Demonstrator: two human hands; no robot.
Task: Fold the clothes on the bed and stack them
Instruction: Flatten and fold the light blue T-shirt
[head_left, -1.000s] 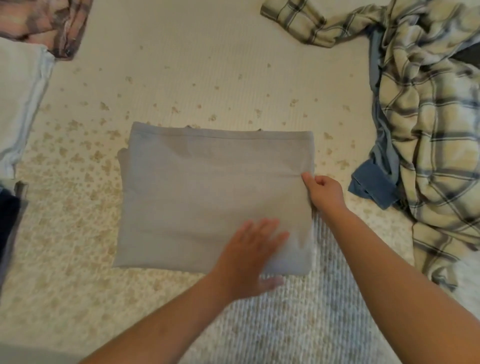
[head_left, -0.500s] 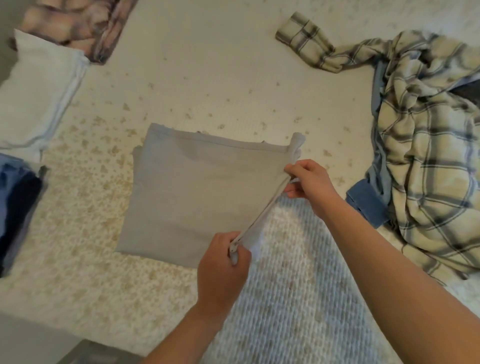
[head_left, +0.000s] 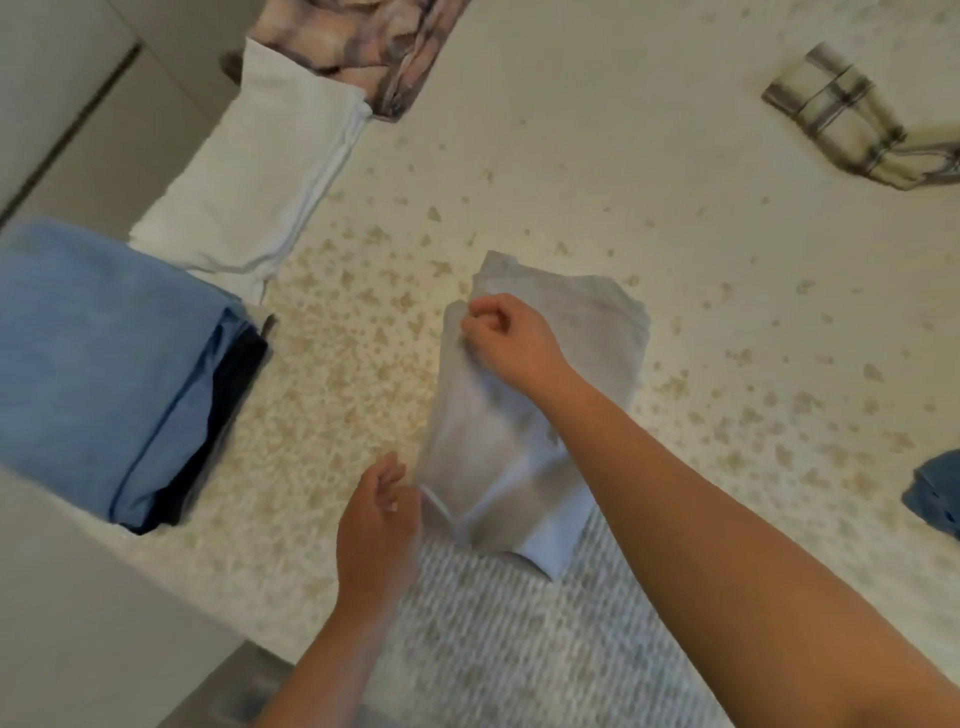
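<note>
The pale grey folded cotton garment (head_left: 540, 395) lies near the middle of the bed with the cream, leaf-speckled cover (head_left: 571, 171), and its loose half is lifted over toward the left. The right hand (head_left: 506, 340) has its fingers curled and pinches the far corner of that lifted layer. The left hand (head_left: 376, 519) is at the near corner; its fingers are bent close to the cloth edge, but the blur does not let me tell if they really hold it.

The step in hand seems to be the last fold in half. To do it well, both corners should travel together and come down exactly on the corners below, so the edges match. The cloth is soft and thin, so it will probably sag between the two hands; a light pull apart keeps the edge straight. After laying it down, a flat palm from the fold line outward should press out the air and wrinkles.

The stack of folded blue and dark clothes (head_left: 114, 364) is at the left edge of the bed, well apart, with a folded white cloth (head_left: 260, 171) behind it. A cream plaid shirt sleeve (head_left: 852, 124) waits at the far right.
</note>
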